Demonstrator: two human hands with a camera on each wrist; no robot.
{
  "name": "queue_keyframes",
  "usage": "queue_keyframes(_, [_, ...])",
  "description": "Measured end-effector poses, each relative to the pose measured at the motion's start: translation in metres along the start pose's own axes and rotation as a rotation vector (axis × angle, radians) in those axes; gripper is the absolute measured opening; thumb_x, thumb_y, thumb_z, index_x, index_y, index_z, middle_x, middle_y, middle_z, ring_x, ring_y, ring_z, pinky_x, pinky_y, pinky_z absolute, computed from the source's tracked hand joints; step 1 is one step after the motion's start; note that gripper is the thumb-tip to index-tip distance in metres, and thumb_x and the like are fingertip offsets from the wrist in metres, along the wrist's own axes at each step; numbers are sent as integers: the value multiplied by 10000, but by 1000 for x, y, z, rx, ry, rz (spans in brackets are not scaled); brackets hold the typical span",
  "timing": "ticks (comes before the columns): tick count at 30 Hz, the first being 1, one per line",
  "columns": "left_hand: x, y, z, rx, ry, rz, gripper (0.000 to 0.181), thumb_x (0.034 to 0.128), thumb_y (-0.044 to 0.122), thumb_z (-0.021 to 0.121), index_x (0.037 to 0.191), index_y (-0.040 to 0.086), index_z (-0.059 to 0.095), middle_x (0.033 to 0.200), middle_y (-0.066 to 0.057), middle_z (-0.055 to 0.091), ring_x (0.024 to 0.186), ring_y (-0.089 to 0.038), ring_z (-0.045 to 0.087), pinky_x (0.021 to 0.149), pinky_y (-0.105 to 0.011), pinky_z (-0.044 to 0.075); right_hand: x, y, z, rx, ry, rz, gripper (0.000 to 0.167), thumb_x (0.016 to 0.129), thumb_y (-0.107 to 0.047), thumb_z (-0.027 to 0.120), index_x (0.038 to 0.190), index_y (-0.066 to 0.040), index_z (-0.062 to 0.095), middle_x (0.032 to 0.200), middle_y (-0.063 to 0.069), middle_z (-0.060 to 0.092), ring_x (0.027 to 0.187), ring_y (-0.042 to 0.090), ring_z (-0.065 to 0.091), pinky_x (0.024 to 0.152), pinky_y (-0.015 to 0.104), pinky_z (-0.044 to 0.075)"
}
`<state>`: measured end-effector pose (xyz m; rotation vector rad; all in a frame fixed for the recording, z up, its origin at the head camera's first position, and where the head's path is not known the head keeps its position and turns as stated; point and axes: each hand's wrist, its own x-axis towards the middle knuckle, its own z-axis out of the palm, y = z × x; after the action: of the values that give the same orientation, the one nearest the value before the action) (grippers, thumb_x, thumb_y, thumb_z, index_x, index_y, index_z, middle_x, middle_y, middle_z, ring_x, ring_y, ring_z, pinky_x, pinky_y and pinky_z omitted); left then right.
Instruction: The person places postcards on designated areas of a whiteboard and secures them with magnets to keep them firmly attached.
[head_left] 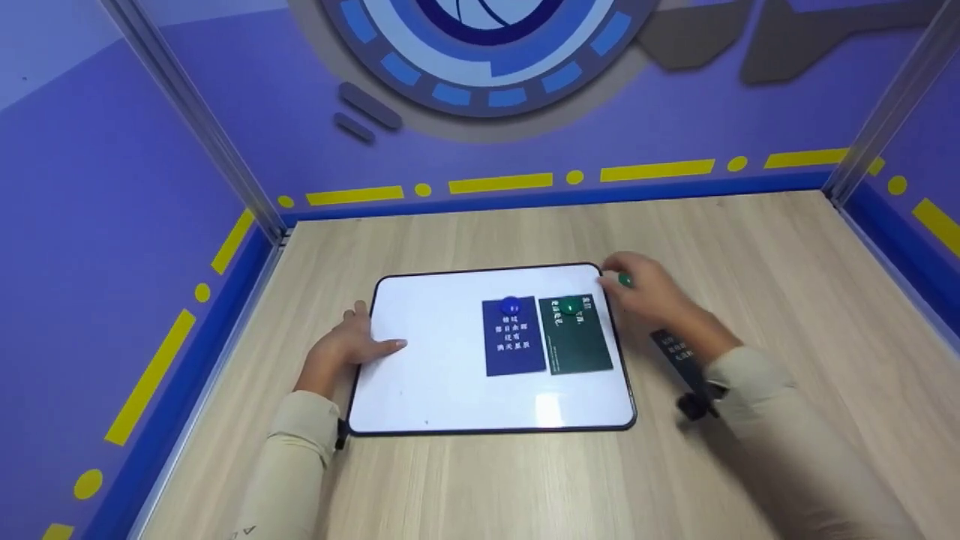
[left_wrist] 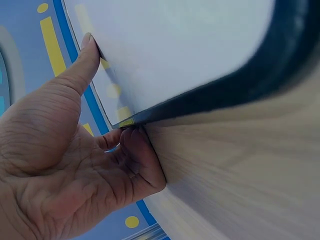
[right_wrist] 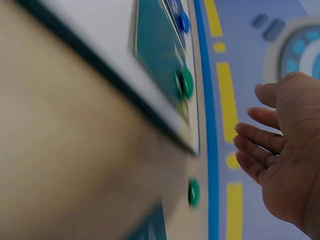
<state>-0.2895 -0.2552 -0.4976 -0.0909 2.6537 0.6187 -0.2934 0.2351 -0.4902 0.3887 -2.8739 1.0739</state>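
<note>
A white whiteboard [head_left: 427, 382] with a black rim lies on the table. My left hand [head_left: 341, 341] grips its left edge, thumb on the white face and fingers curled at the rim from below in the left wrist view. On the board's right half lie a blue card [head_left: 514, 356] under a blue magnet [head_left: 510, 306] and a green card [head_left: 581, 349] under a green magnet [head_left: 571, 306]. My right hand [head_left: 649, 289] is by the top right corner; the right wrist view shows its fingers loosely bent, holding nothing. A second green magnet [right_wrist: 194, 192] sits on the table beside the board.
Another dark card [head_left: 673, 351] with white writing lies on the table right of the board, partly hidden under my right forearm. Blue-purple printed panels [head_left: 480, 161] wall in the wooden table [head_left: 495, 487] at the back and both sides.
</note>
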Motion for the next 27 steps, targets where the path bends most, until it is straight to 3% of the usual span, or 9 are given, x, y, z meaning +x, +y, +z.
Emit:
queue_keyframes(6, [1,0,-1,12,-10,7,1237,974,578,712,1673,-82,-67,1752,-371,42,1633,-555,136,1331,-636,210,-47,49,-59,-50,-37,197,588,1089,-442,595,1484,-11,535,1446,280,585,1318,465,555,1125,681,472])
queue_keyframes(11, [3,-1,-3,24,-36,2,1251,973,587,701,1664,-94,-89,1745,-388,14,1634,-565,98,1336,-640,187,-69,76,-83,-96,-98,289,677,1075,-486,604,1488,41,507,1436,320,563,1264,480,568,1088,670,504])
queue_keyframes(20, [2,-3,-3,16,-37,-16,1263,966,590,712,1670,-77,-97,1750,-377,12,1635,-565,96,1333,-650,181,-83,85,-79,-163,-164,266,576,1024,-386,708,1341,85,612,1293,325,636,1114,437,626,1013,649,543])
queue_keyframes(27, [2,0,-4,26,-35,-10,1266,964,602,710,1671,-75,-93,1754,-369,2,1642,-551,76,1338,-644,164,-85,77,-69,-197,-227,296,798,890,-492,850,1292,143,582,1171,282,612,987,367,605,890,530,573])
